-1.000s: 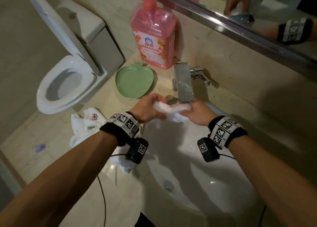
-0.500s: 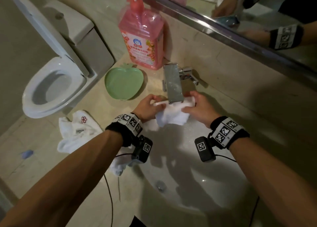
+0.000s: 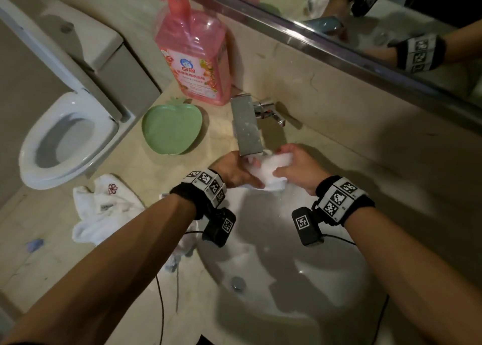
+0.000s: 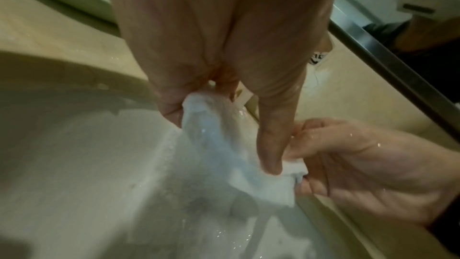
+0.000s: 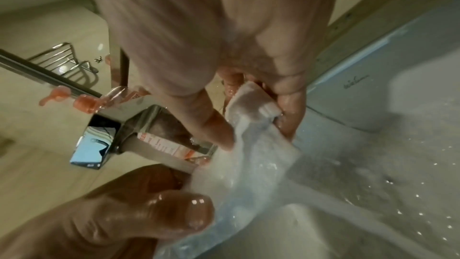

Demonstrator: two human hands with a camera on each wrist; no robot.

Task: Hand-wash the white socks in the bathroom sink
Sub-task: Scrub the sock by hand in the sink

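Bathroom vanity: a beige stone surface (image 3: 125, 245) carries a white sink (image 3: 326, 287) set under a wall mirror (image 3: 339, 18), with a toilet (image 3: 65, 141) just beside the left end. Both hands hold one white sock (image 3: 268, 168) directly below the faucet (image 3: 246, 125) spout, at the back of the basin. The left hand (image 3: 234, 170) has its grip clamped on the sock's near end, thumb over fabric; the right hand (image 3: 300, 168) has its grip pinched on the far end, fingers curled round the bunched cloth. The sock is stretched between the two, presumably so the flow runs through the weave for wetting or rinsing; the wrist views show wet fingers and spray in the bowl. A second pile of white socks (image 3: 104, 209) lies on the surface left of the basin, part of it draping toward the rim, evidently awaiting its turn. A pink detergent bottle (image 3: 193, 58) and a green apple-shaped dish (image 3: 172, 129) stand behind and left of the faucet, within reach of the left hand. Room for movement is tight at the back, where knuckles sit close to the spout and back wall; the bowl toward the drain (image 3: 238, 283) is open, giving space to lower and rub the sock.
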